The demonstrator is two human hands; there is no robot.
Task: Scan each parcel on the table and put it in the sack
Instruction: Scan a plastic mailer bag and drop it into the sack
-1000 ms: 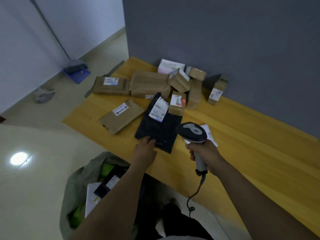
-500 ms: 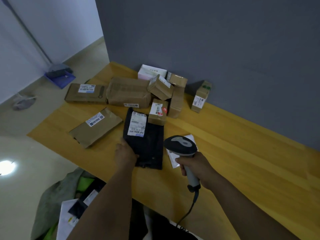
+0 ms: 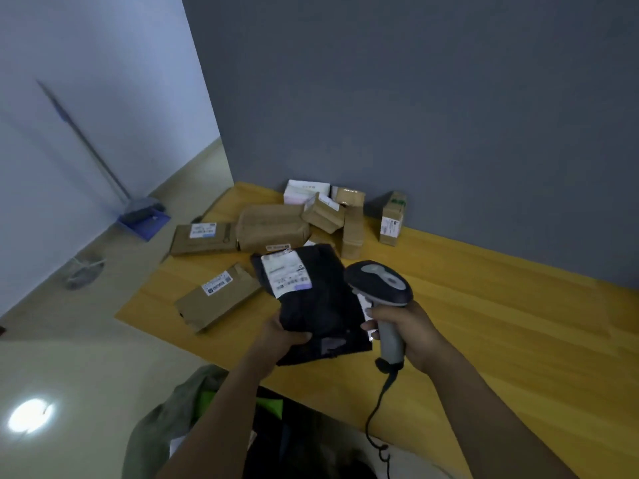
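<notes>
Left hand pinches the limp bag at its 7 o'clock corner, right hand grips the scanner; sagging may hide the label.

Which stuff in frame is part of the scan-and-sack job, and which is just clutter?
Job: black parcel in the left hand; scanner in the right hand; brown parcels on the table; sack.
Lying about: broom; blue dustpan.

Left hand, right hand bare; both forearms bare up to frame edge.
</notes>
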